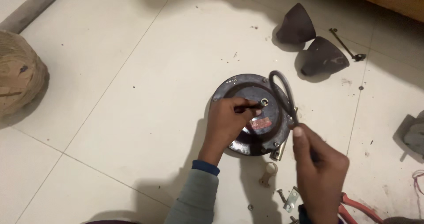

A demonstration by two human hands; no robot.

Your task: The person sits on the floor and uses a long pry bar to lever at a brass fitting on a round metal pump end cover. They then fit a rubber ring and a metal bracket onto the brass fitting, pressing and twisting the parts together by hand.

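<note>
Hands (320, 162) grip dark round motor (254, 116).

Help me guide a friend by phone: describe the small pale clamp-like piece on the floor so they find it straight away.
Start at the round dark motor housing on the white tiled floor. Just below its lower edge, between the two forearms, lies the small pale piece. Unlike the flat metal bracket and screws nearby, it has a ring-shaped top and two short legs.
</note>
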